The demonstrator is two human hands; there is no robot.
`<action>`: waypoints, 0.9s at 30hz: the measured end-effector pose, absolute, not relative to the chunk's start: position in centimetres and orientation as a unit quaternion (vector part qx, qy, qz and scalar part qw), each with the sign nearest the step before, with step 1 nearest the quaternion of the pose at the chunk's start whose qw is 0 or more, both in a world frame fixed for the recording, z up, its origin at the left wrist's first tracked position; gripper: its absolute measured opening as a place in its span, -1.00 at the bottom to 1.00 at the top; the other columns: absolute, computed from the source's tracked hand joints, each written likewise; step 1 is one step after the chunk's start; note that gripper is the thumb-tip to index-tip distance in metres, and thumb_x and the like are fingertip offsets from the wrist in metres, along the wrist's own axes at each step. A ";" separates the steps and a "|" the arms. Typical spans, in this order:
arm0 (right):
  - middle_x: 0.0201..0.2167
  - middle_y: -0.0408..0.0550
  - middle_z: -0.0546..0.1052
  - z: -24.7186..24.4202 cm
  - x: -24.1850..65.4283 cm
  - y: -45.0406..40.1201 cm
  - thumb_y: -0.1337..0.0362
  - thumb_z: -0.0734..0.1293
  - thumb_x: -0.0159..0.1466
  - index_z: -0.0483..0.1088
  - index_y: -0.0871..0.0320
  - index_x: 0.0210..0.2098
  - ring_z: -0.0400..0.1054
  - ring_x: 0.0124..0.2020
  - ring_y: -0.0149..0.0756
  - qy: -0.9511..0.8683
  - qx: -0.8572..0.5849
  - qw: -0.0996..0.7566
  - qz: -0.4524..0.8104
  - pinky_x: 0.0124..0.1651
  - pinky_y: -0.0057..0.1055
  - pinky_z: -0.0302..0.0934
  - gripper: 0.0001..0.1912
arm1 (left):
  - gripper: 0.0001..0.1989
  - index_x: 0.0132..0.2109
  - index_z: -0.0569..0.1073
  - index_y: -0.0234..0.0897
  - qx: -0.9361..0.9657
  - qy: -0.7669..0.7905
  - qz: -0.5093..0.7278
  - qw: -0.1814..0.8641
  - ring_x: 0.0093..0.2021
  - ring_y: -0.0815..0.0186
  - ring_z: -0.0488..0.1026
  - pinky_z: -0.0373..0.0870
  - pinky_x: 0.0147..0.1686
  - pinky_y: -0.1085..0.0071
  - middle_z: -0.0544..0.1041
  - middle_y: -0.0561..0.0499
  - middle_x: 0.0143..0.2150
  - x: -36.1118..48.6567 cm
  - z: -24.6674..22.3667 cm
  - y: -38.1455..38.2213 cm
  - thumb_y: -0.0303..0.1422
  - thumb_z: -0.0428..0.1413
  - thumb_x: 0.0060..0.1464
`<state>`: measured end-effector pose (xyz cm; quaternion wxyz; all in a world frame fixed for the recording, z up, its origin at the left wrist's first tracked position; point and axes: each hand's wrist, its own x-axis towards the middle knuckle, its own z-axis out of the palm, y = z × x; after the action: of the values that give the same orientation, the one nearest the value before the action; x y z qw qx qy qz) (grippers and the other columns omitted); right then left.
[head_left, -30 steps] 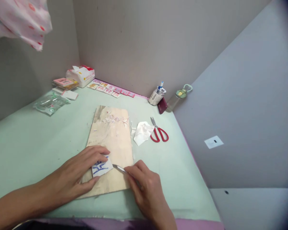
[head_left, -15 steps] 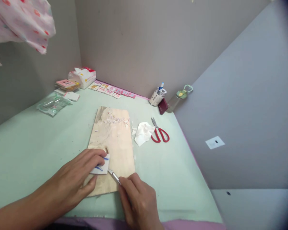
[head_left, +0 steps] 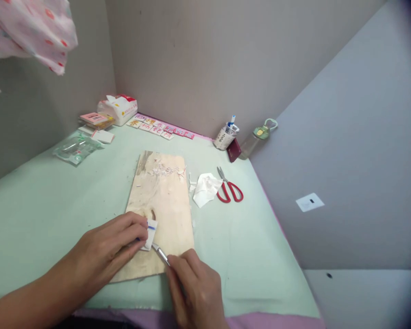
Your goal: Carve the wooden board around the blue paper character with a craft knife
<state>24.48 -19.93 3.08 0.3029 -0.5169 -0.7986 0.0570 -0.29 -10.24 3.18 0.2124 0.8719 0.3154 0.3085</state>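
A small white block (head_left: 151,234) with blue marks rests on the lower part of a wooden board (head_left: 167,205). The fingers of my left hand (head_left: 119,237) are closed on its left side and cover part of the marks. My right hand (head_left: 195,285) grips a silver craft knife (head_left: 161,253), whose tip is at the block's lower right corner. Pale shavings (head_left: 166,171) lie scattered near the board's far end.
Right of the board are a crumpled white tissue (head_left: 205,188) and red-handled scissors (head_left: 229,186). Farther back stand a pen cup (head_left: 225,137), a bottle (head_left: 255,141) and rows of lettered tiles (head_left: 157,126). A clear plastic bag (head_left: 77,148) lies at the left.
My left thumb has moved up against the block, and my left fingers have shifted slightly left, showing the block turned a little. The knife and my right hand have shifted slightly left.
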 end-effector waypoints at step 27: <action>-0.35 -0.07 0.54 3.0 24.5 -20.2 0.41 0.24 0.56 0.51 0.10 -0.06 0.52 -0.45 -0.28 -0.793 -0.514 0.323 0.052 -0.39 -0.43 0.30 -0.79 | -0.87 0.03 0.52 -0.04 0.860 0.333 0.354 0.155 0.07 0.28 0.69 0.55 0.11 0.53 0.69 0.07 0.07 0.3 2.3 -10.9 -0.33 0.06 0.53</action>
<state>24.54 -20.21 2.97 0.3227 -0.5135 -0.7934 0.0516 0.34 -10.89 2.31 0.1551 0.8600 0.3329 0.3544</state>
